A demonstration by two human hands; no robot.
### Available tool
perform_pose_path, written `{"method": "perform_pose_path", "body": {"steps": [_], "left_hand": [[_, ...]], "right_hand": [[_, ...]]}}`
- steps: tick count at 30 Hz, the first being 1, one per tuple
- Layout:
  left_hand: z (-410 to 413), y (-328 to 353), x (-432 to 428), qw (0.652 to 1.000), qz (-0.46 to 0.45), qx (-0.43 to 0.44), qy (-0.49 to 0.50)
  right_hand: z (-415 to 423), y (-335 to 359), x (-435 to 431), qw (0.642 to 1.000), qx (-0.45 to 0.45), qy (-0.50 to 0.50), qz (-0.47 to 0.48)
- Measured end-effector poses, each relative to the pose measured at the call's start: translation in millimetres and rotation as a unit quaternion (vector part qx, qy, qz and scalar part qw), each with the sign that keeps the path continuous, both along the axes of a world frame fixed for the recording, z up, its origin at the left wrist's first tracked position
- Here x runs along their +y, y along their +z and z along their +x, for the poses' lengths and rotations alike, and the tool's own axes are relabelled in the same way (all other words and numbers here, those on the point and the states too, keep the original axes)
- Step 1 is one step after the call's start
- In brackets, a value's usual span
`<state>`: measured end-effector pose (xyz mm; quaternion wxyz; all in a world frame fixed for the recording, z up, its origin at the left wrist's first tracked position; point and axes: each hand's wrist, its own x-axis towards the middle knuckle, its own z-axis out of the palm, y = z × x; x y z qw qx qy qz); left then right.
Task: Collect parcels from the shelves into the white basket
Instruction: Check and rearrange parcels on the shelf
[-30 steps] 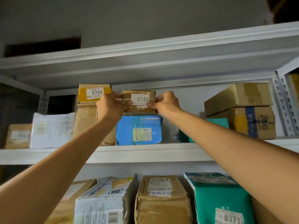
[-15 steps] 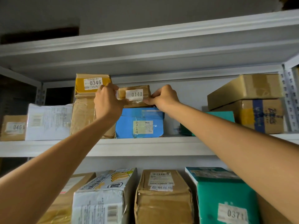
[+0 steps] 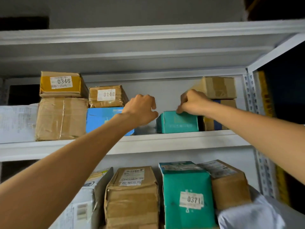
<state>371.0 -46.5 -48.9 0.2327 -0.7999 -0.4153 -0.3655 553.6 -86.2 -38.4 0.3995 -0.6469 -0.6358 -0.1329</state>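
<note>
My left hand (image 3: 140,111) hid the blue box's (image 3: 97,118) right end; the teal box's (image 3: 177,123) print was too blurred to read.

Your right hand (image 3: 191,102) hooks its curled fingers over the top front edge of the small teal box (image 3: 177,123) on the upper shelf (image 3: 181,138), with stacked tan boxes (image 3: 217,87) just behind and right of that hand. Your left hand (image 3: 140,111) hovers just left of the box, fingers curled on nothing. The blue parcel (image 3: 97,118) and the 0140 parcel (image 3: 107,96) sit to its left.
</note>
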Motion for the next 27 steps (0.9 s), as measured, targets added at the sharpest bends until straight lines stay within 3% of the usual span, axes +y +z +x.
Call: {"method": "perform_pose_path", "body": {"steps": [7, 11, 17, 19, 23, 27], "left_hand": [[47, -20, 16, 0.971, -0.179, -0.127, -0.096], [53, -26, 16, 0.941, -0.178, -0.254, -0.136], [47, -34, 10, 0.835, -0.228, -0.422, -0.269], [43, -39, 9, 0.819, -0.223, -0.446, -0.286], [31, -47, 7, 0.847, -0.208, -0.415, -0.259], [25, -53, 6, 0.867, -0.177, -0.381, -0.267]], "right_hand": [[16, -24, -1, 0.999, 0.032, 0.005, 0.016], [12, -30, 6, 0.995, 0.067, 0.023, 0.073], [11, -36, 1, 0.954, 0.244, 0.086, 0.148], [10, -39, 1, 0.937, 0.305, 0.112, 0.130], [9, -47, -1, 0.957, 0.261, 0.111, 0.067], [7, -57, 0, 0.964, 0.208, 0.146, 0.077]]}}
